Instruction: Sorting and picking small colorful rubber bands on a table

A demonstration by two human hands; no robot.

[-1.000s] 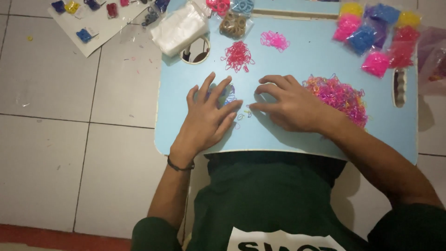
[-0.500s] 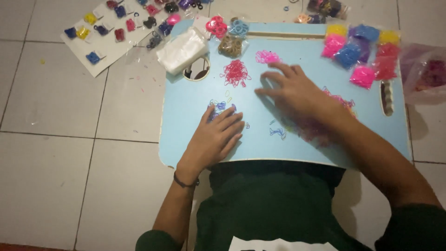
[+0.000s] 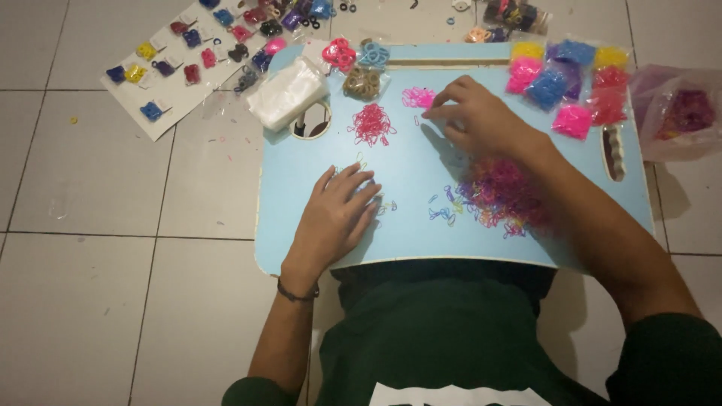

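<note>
Far to the left of the left hand, a white card [image 3: 177, 64] of small coloured hair clips lies on the tiled floor. Just above that hand, a stack of clear plastic bags [image 3: 288, 94] rests at the corner of the light blue lap table [image 3: 410, 162]. The left hand [image 3: 335, 218] lies flat, palm down, fingers spread, holding nothing; a few loose bands sit by its fingertips. Between the two hands sits a small heap of red rubber bands [image 3: 372, 124]. The right hand [image 3: 474, 116] reaches forward, fingers curled and pinched together at a small pile of pink rubber bands [image 3: 416, 97]; whether a band is actually gripped cannot be told. Below its wrist spreads a mixed pink and purple band pile [image 3: 505, 194]. To its right lie packets of coloured bands [image 3: 571, 83].
</note>
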